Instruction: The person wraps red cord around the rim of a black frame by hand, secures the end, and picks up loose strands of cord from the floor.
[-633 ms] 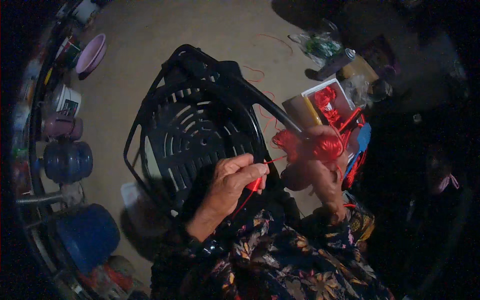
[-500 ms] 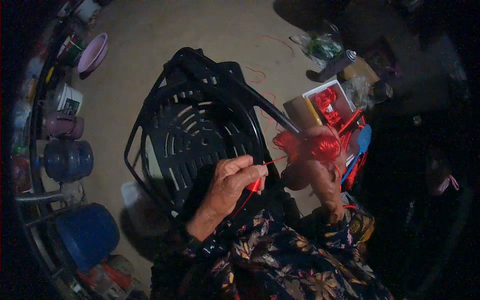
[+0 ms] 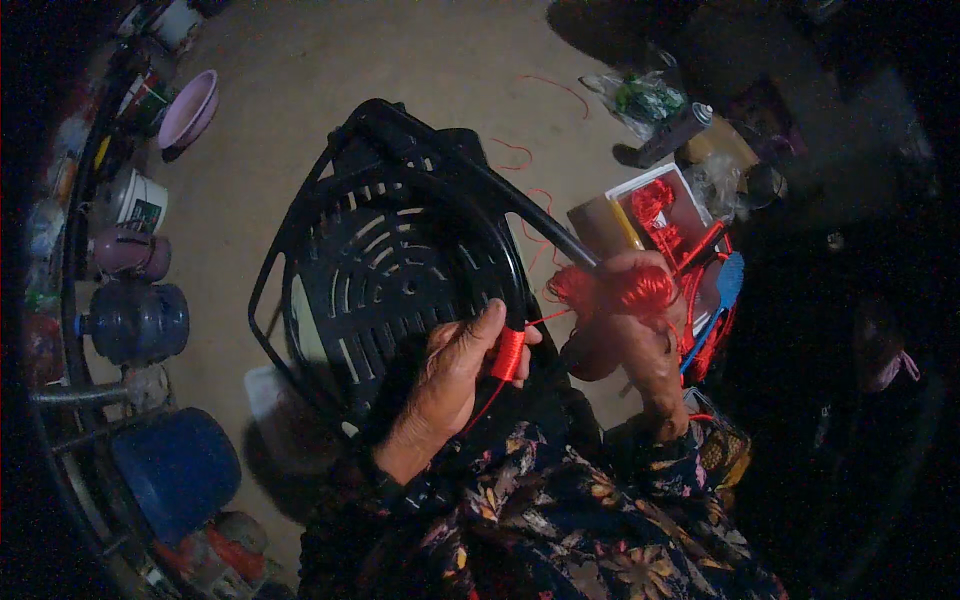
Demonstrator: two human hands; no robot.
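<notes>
A black chair (image 3: 400, 240) with a slotted seat and tubular metal frame lies tilted in front of me. Tight turns of red cord (image 3: 509, 354) cover a short stretch of its curved tube. My left hand (image 3: 445, 375) is closed round the tube at these turns, thumb along the near side and fingertips showing beyond it. To the right, my right hand (image 3: 640, 330) is closed on a bundle of red cord (image 3: 645, 290), somewhat blurred. A taut strand runs from the bundle to the wound part, and a loose tail hangs below it.
An open box (image 3: 690, 190) with red cord stands at right, beside a blue-headed tool (image 3: 731, 278). Beyond are a spray can (image 3: 690, 118) and a plastic bag (image 3: 635, 95). Along the left stand a pink basin (image 3: 188, 110), a water jug (image 3: 140, 322) and a blue container (image 3: 178, 470).
My left thumb has lifted off the strand and moved up along the tube, uncovering the red turns. The right hand, with the cord bundle, stays in nearly the same place.
</notes>
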